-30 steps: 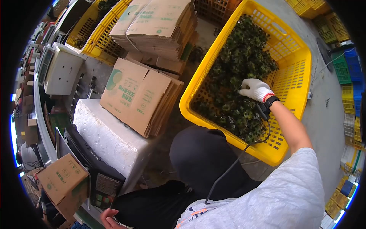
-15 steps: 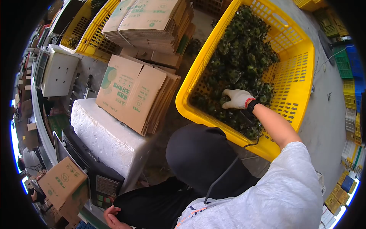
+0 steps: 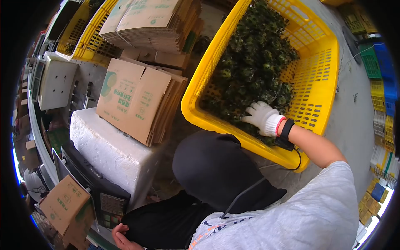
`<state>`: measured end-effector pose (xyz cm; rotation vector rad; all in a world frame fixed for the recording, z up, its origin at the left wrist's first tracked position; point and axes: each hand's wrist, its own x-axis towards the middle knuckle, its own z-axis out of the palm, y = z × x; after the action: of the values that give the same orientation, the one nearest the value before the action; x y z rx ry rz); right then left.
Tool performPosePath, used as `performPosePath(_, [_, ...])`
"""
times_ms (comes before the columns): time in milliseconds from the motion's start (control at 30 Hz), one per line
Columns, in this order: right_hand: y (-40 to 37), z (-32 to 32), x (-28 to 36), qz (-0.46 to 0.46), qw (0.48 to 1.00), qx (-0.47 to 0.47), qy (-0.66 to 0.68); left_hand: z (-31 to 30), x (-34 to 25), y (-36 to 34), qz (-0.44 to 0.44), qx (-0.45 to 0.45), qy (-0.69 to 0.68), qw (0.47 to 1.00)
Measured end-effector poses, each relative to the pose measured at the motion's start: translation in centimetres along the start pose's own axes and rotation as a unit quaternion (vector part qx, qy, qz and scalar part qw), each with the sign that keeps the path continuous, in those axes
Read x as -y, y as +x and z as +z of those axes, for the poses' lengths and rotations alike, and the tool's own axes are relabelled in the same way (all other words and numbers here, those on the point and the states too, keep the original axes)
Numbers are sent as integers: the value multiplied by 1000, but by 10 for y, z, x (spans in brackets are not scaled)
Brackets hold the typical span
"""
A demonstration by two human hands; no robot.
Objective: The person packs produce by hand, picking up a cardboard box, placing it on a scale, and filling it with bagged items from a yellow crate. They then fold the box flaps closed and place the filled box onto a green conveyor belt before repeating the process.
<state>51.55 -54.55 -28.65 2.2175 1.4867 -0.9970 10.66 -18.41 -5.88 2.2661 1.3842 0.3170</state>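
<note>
My right hand, in a white knitted glove with a black band at the wrist, is inside a large yellow crate. Its fingers are spread over a heap of small dark green items in clear plastic wrap; nothing shows clearly in its grasp. The palm side is hidden. At the lower left, my bare left hand lies beside my black trouser leg, fingers loosely bent and apart, holding nothing visible. Near it stands a black weighing scale with a keypad.
Flattened printed cartons lean by a white foam box, and a strapped carton stack sits behind. A small carton rests on the scale. Another yellow crate stands at the upper left. A thin black cable hangs near my right wrist.
My right hand has drawn back toward the crate's near edge, and its curled fingers have spread. The view has shifted slightly. My left hand stays by the trouser leg.
</note>
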Motion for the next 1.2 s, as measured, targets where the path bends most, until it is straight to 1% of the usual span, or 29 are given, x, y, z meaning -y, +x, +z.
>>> performPosePath(33, [1,7,9,9,1000,-23,-15,1,0,0,3,-1,-2,1000])
performPosePath(67, [8,8,15,31,999,-24,-4,0,0,0,9,5,-3,1000])
performPosePath(133, [20,-3,20,59,997,45,1,-3,2,-2,15,7,-5,1000])
performPosePath(167, [22,-6,17,60,997,41,-2,-4,4,-3,17,10,-5,1000])
performPosePath(233, [20,-5,12,77,992,62,75,-6,6,-4,19,14,-6,1000])
performPosePath(267, [18,-5,8,80,992,61,71,-5,6,-4,30,15,-8,999])
performPosePath(333, [16,-6,1,112,984,20,136,-4,6,-5,43,13,-13,999])
performPosePath(367, [16,-9,-7,140,969,-10,205,-3,6,-6,31,10,-14,999])
performPosePath(400, [18,-12,-16,166,947,-41,274,-3,7,-6,20,6,-14,1000])
performPosePath(433, [21,-16,-21,210,905,-111,354,-3,9,-7,20,3,-15,1000])
performPosePath(467, [20,-35,-24,234,879,-133,393,-4,12,-7,21,3,-24,1000])
performPosePath(533, [29,-44,-38,231,872,-283,326,-6,13,-8,20,4,-31,999])
performPosePath(600, [37,-56,-53,286,875,-301,250,-4,11,-5,21,13,-34,999])
performPosePath(633, [39,-64,-57,319,874,-255,263,-2,11,-4,24,12,-38,999])
performPosePath(667, [50,-65,-66,341,875,-163,301,-2,12,-4,25,8,-31,999])
performPosePath(733, [62,-68,-68,332,882,-98,319,-2,1,-4,29,4,-23,999])
performPosePath(767, [72,-69,-70,331,892,-62,300,-2,-14,-5,32,11,-15,999])
performPosePath(800, [78,-67,-69,332,892,-64,299,-1,-23,-5,35,17,-8,999])
performPosePath(867, [83,-64,-64,319,913,-29,254,1,-21,-5,40,11,-19,999])
performPosePath(900, [84,-58,-58,293,925,-33,240,3,-20,-5,42,3,-28,999])
performPosePath(933, [80,-58,-48,265,934,-16,237,5,-21,-5,42,2,-33,999])
performPosePath(1000, [63,-73,-25,233,924,61,299,3,-22,-6,55,5,-39,998])
performPosePath(1033, [61,-72,-26,232,924,62,296,3,-21,-7,53,5,-41,998])
performPosePath(1100, [54,-66,-32,182,906,19,381,2,-18,-9,48,-3,-47,998])
performPosePath(1133, [53,-60,-32,180,907,19,380,1,-18,-8,47,-4,-47,998])
performPosePath(1200, [56,-38,-35,136,890,4,436,1,-19,-8,54,-3,-42,998])
